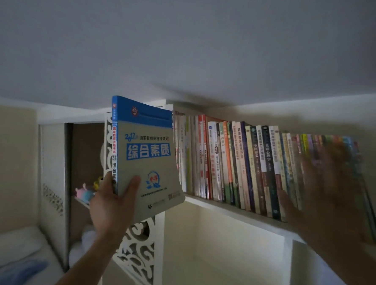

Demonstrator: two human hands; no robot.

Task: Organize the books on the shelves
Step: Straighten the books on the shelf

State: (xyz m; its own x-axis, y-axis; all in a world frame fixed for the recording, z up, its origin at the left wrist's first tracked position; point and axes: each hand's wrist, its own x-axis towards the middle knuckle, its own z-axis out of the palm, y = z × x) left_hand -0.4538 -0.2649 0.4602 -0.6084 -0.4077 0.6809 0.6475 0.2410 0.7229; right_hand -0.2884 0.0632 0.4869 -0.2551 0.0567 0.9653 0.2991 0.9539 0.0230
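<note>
We see the grey-and-blue book (146,155) held upright, long axis vertical and cover facing us, left of the shelf's (233,208) row of books (258,166), its lower spine corner clasped in the left grip (111,200), while the blurred right grip (324,194), fingers spread wide, reaches the row.

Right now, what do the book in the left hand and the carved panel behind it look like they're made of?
Book: paperback, it seems; the thin cover flexes at its lower edge, matte grey-and-blue print. Carved panel: rigid white board with cut-out scrollwork, smooth painted look; wood or plastic, can't tell.
</note>
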